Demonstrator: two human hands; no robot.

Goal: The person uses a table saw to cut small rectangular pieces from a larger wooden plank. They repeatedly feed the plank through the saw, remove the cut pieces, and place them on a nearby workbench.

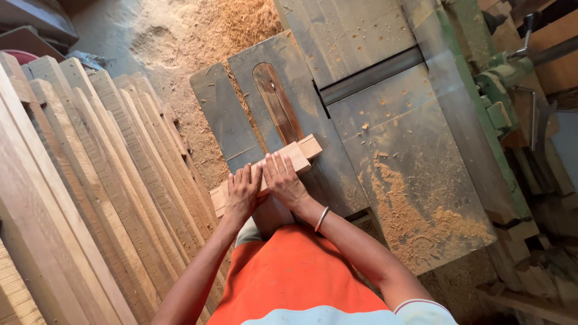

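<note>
Both hands, left (242, 195) and right (283, 180), press flat on the block (289, 161), fingers spread, gripping nothing; best kept clear of the blade slot (278, 102) at 12 o'clock.

Person's clothing: orange garment across the lap, with a pale grey-white band at its lower edge. Thin silver bangle (321, 218) on the right wrist, just above the orange cloth. Short white sleeve with dark piping, right of the orange cloth. Both forearms bare.

Two hands (242, 194) (283, 179), one wooden block (299, 156)
</note>
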